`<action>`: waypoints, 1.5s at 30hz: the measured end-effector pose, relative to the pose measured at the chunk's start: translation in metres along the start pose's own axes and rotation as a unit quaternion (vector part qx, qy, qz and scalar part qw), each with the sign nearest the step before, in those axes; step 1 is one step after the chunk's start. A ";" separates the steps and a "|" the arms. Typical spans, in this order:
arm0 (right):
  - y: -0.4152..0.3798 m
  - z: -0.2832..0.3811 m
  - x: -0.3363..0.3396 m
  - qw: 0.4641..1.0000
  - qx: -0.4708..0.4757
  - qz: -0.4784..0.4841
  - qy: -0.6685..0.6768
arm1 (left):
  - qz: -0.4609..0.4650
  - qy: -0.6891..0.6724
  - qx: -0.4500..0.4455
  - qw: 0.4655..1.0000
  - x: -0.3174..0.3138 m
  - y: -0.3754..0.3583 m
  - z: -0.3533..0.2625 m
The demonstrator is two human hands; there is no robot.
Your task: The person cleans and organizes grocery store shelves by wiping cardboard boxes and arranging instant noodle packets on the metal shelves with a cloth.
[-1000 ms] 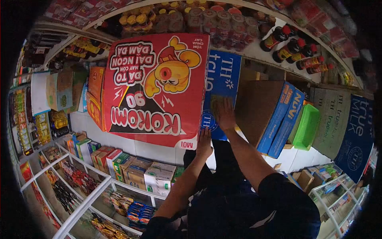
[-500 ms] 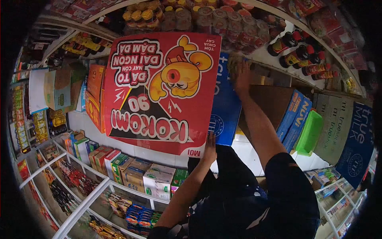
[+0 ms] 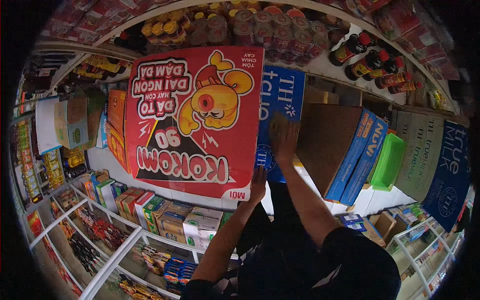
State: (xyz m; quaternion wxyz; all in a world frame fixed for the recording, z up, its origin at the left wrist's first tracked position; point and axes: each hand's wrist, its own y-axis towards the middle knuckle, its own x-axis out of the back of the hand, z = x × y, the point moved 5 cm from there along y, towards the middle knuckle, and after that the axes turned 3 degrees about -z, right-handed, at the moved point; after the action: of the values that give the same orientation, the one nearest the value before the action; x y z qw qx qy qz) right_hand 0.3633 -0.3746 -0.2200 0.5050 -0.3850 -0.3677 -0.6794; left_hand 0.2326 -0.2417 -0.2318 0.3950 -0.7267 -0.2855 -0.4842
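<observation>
A large red KOKOMI carton [image 3: 195,125], its print upside down, stands in the middle of the view. Against its right side is a blue TH true carton [image 3: 286,95]. My left hand [image 3: 258,184] touches the red carton's lower right corner, beside the blue one; its fingers are partly hidden, so its grip is unclear. My right hand [image 3: 285,137] lies on the blue carton's face with the fingers stretched out, holding nothing.
Right of the cartons are an open brown box [image 3: 327,145], blue NUVI boxes [image 3: 367,150] and a green basket [image 3: 388,162]. Sauce bottles [image 3: 367,65] and packed jars [image 3: 280,35] fill the shelf above. Glass cases [image 3: 122,255] stand at the lower left.
My right hand has moved down and left from the blue carton's upper edge onto its face. The red carton appears slightly farther left, and more of the blue carton's print shows.
</observation>
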 end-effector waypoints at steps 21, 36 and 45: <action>-0.107 0.028 0.009 0.966 0.038 0.242 0.079 | 0.016 -0.132 0.008 0.991 -0.035 -0.021 0.034; 0.178 0.046 -0.061 0.983 0.079 0.089 0.140 | 0.023 -0.094 0.180 0.979 0.018 -0.041 0.011; -0.033 0.080 -0.026 0.870 0.052 0.256 0.418 | 0.087 -0.242 0.369 0.893 0.031 -0.062 0.024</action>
State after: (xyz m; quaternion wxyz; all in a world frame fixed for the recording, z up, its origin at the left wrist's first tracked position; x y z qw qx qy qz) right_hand 0.3486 -0.2853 -0.2124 0.7870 -0.1190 -0.0461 -0.6036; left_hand 0.2065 -0.1876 -0.1904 0.5941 -0.6450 -0.4663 -0.1166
